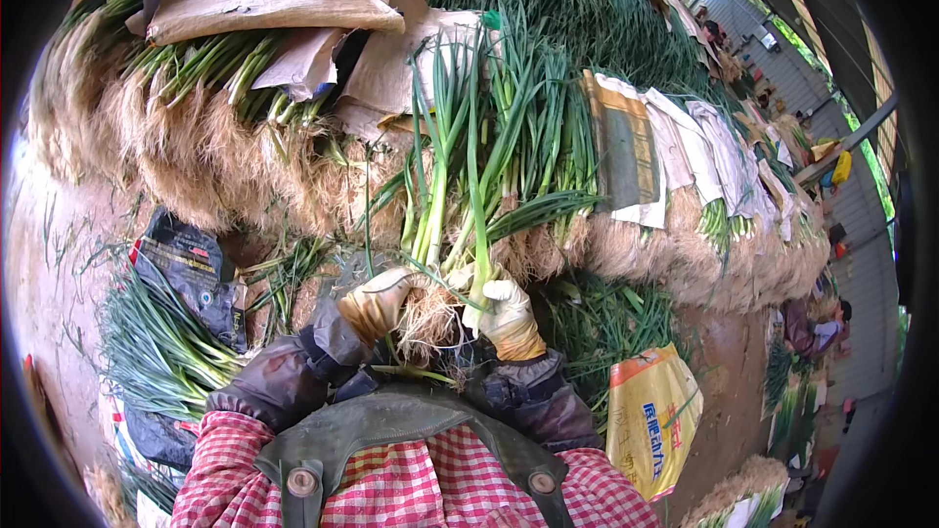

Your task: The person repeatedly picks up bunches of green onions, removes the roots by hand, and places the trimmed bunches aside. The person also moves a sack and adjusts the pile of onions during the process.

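Note:
My left hand [378, 306], in a stained whitish-yellow glove, is closed around the base of several green onions [438, 198], beside their tangled pale roots [429, 319]. Their long leaves point away from me and rest against the heap. In a matching glove, my right hand [511, 315] pinches the lower end of one green outer stalk [480, 246] between thumb and fingers. That stalk leans slightly apart from the others at its base. Where the fingers meet the stems, some of the grip is hidden. Both hands are just in front of my dark apron [367, 429].
A long heap of rooted green onions [198, 132] runs across in front, partly under woven sacks [271, 4]. Trimmed green onions [169, 345] and a black sack [191, 264] lie left. Leaf scraps [616, 323] and a yellow printed sack [649, 418] lie right. A person [814, 330] sits farther off.

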### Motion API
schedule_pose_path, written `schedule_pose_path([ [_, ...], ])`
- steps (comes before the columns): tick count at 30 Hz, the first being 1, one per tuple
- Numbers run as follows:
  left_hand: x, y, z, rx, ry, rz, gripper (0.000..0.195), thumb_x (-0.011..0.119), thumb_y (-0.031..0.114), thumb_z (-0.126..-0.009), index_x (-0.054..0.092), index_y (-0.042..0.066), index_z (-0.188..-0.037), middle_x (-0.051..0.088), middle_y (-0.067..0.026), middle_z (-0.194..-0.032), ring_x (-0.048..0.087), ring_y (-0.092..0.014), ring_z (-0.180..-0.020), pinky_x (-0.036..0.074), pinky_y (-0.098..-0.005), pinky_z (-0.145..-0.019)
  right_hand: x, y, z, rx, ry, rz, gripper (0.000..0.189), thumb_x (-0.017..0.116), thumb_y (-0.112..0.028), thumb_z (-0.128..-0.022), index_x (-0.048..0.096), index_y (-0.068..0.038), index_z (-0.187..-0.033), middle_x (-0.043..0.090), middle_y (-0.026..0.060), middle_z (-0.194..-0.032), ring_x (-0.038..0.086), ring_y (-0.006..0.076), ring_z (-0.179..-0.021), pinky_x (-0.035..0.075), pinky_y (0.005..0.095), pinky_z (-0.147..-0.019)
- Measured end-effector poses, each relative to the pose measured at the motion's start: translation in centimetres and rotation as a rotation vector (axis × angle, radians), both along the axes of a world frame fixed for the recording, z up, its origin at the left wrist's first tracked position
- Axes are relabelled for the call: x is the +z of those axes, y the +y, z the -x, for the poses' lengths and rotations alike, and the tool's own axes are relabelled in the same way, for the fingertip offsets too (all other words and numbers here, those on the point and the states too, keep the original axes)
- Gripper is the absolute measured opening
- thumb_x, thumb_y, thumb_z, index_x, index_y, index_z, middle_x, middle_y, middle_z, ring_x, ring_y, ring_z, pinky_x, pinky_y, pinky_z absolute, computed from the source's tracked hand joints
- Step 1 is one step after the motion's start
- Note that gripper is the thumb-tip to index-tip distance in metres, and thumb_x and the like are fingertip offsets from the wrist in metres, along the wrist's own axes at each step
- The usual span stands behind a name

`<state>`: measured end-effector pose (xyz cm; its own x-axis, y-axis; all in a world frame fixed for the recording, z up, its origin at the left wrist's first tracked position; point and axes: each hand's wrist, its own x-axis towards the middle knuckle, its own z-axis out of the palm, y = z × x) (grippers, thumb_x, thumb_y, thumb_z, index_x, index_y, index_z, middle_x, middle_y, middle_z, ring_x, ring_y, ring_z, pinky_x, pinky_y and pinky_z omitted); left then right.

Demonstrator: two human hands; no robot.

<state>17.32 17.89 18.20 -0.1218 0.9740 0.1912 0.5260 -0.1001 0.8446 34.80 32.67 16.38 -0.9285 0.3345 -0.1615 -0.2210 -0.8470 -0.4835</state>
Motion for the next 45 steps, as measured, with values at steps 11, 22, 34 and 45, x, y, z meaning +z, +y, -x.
schedule_pose_path([
  [11,-0.8,2.0,-1.3,0.035,0.209,-0.387,0.034,0.056,-0.006,-0.079,0.058,0.0,-0.113,0.062,-0.0206,-0.096,0.062,-0.037,-0.088,0.051,-0.0394,-0.079,-1.6,1.4,-7.0,-0.24,-0.077,-0.218,0.004,0.057,-0.005,-0.08,0.056,-0.006,-0.084,0.06,0.0133,-0.082,0.06,0.0217,-0.067,0.055,0.0338,-0.05],
  [22,-2.3,5.4,-3.3,0.214,-1.285,0.188,0.023,0.067,-0.007,-0.078,0.061,0.0,-0.099,0.065,-0.0062,-0.082,0.064,-0.017,-0.067,0.054,-0.029,-0.058,0.1,2.5,-5.9,-0.031,-0.389,-0.937,0.044,0.06,-0.035,-0.093,0.054,-0.002,-0.123,0.06,0.0027,-0.095,0.056,0.0091,-0.072,0.044,0.022,-0.065],
  [34,-3.5,2.7,-3.3,0.295,-1.251,0.334,0.018,0.069,0.003,-0.082,0.065,0.0,-0.099,0.068,-0.0085,-0.084,0.064,-0.016,-0.068,0.053,-0.0276,-0.061,2.2,0.0,1.7,-0.349,-0.771,-1.647,0.023,0.065,-0.022,-0.087,0.065,-0.003,-0.074,0.059,0.0115,-0.06,0.054,0.0178,-0.047,0.042,0.0326,-0.047],
  [45,-4.1,3.9,-1.8,0.126,-1.186,0.124,0.023,0.06,0.008,-0.089,0.061,-0.004,-0.108,0.067,-0.0116,-0.096,0.064,-0.016,-0.084,0.052,-0.0263,-0.074,0.0,2.8,-13.3,-0.655,-0.783,-0.852,0.027,0.058,-0.024,-0.093,0.062,0.0,-0.103,0.07,0.0159,-0.086,0.063,0.0156,-0.065,0.05,0.0271,-0.062],
])
